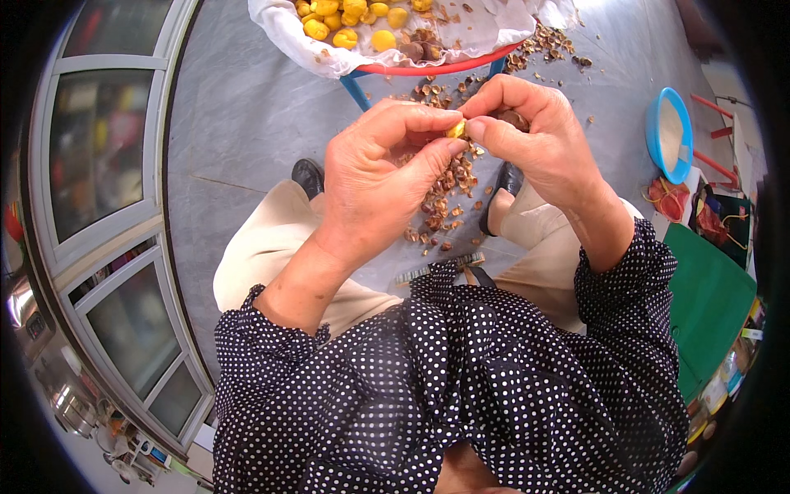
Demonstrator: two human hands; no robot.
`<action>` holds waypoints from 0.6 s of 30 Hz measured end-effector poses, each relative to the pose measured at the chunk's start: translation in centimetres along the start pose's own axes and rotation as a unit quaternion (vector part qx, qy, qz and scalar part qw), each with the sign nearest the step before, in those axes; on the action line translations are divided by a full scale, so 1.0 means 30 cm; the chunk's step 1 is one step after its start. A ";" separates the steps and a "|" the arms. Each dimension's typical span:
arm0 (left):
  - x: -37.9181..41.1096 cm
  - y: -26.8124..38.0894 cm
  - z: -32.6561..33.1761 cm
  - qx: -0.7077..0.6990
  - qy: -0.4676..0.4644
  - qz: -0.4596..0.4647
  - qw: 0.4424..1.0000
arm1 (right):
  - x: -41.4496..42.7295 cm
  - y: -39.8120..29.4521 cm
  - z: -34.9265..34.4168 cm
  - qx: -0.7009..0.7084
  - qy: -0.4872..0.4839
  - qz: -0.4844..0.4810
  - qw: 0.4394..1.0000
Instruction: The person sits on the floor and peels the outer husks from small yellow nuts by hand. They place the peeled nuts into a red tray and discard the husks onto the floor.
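Observation:
Between thumb and index finger, my left hand (386, 167) holds a small yellow nut kernel (457, 129), partly covered by the fingertips. My right hand (537, 139) pinches the kernel's other side with thumb and index finger. A brown nut (513, 120), likely a chestnut, sits behind the right thumb, against the curled fingers. Beyond the hands, peeled yellow kernels (384, 41) and some brown nuts (413, 51) lie on a white cloth (296, 43) over a red-rimmed stand.
Brown shell pieces (437, 207) litter the grey floor between my shoes and under the stand's blue legs (354, 91). A blue basin (686, 139) stands right, beyond a green board (706, 302). Glass-paned doors (102, 142) run along the left.

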State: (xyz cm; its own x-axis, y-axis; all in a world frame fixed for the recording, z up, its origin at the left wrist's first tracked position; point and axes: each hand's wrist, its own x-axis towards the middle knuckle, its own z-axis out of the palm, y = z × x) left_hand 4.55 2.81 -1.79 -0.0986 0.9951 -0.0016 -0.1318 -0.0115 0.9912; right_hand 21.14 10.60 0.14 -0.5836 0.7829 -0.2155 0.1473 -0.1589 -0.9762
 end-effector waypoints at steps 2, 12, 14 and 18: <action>-0.001 0.001 0.002 0.001 0.001 -0.001 1.000 | 0.000 0.007 0.000 0.012 0.002 0.000 1.000; 0.002 0.018 0.009 -0.067 0.019 -0.057 0.996 | -0.003 -0.015 -0.007 0.065 -0.002 0.041 0.997; 0.004 0.015 0.007 -0.058 0.016 -0.047 0.997 | -0.001 -0.019 -0.007 0.029 -0.006 0.030 0.999; 0.001 0.004 0.004 -0.022 0.007 -0.030 0.999 | 0.002 0.000 -0.011 0.037 -0.012 0.023 0.999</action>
State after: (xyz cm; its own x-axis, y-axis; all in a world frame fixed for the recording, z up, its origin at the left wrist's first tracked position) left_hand 4.65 2.85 -1.65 -0.1034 0.9926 -0.0634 -0.1809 0.0439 0.9825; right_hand 21.38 10.83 0.12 -0.5964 0.7596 -0.2593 0.1150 -0.2389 -0.9642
